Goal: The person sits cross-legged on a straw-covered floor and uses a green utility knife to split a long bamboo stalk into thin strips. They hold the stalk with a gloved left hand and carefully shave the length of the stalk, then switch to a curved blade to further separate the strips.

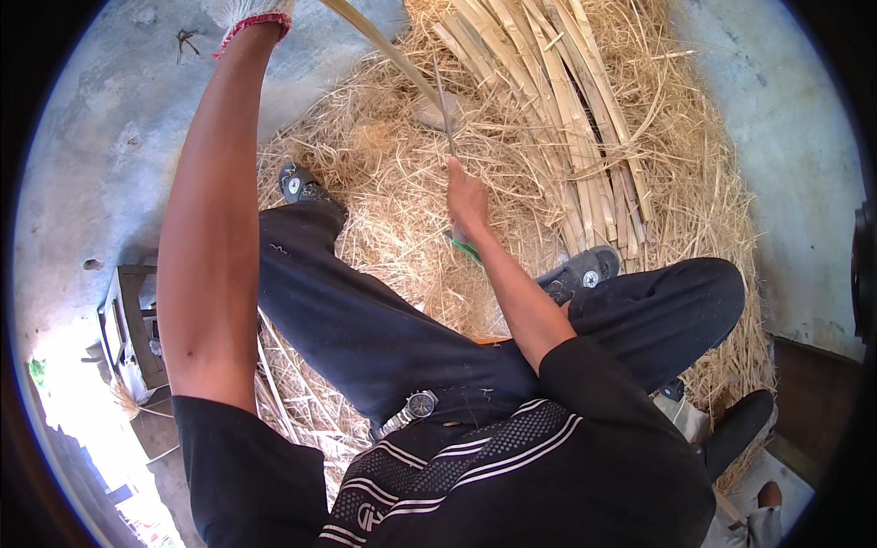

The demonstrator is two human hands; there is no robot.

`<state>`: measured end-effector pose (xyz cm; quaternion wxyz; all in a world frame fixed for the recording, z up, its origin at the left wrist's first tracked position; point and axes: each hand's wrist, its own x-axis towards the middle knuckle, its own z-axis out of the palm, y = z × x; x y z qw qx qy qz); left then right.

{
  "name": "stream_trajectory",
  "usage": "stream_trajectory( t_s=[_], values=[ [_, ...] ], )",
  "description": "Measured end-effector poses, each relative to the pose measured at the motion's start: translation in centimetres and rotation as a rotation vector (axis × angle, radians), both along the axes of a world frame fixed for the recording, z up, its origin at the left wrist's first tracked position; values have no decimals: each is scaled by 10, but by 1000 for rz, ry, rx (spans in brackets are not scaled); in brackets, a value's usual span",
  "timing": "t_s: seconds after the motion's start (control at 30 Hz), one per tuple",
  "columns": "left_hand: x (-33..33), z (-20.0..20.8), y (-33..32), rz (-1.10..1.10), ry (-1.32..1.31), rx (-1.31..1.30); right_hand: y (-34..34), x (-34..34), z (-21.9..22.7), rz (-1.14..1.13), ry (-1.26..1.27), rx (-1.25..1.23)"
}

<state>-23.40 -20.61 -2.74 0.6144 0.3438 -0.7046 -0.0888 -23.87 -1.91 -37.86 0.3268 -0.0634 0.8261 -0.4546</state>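
Observation:
My left hand (253,13), in a white knitted glove with a red cuff, reaches up to the top edge of the picture, where its fingers are cut off. To the right of it, a long pale bamboo strip (388,50) slants down from that edge. My bare right hand (468,196) is closed round the handle of a knife; a green band shows below the fist. The thin knife blade (447,114) points away from me and crosses the strip's near end. Beneath that end, a rounded grey stone (440,111) lies among the shavings.
Shavings (384,201) cover the floor between my legs. A bundle of split bamboo strips (571,119) lies at the far right. A wristwatch (421,404) rests at my waist. Another person's dark-clad leg (738,437) shows lower right. Wooden furniture (137,320) stands left.

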Motion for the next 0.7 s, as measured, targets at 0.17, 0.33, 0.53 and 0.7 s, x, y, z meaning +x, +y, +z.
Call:
stream_trajectory(
  t_s=[0.17, 0.33, 0.53, 0.7],
  values=[
    [6, -3, -10, -17, -15, -64, -3, -3, -19, 62, 49, -36],
    [34, -8, -33, 29, 49, 30, -10, 7, 0, 50, 218, 45],
    [35, -15, -9, 2, 73, -20, 3, -14, 22, 146, 147, 82],
    [9, 1, 4, 67, 17, 5, -8, -33, -52, -16, 270, 144]
  ],
)
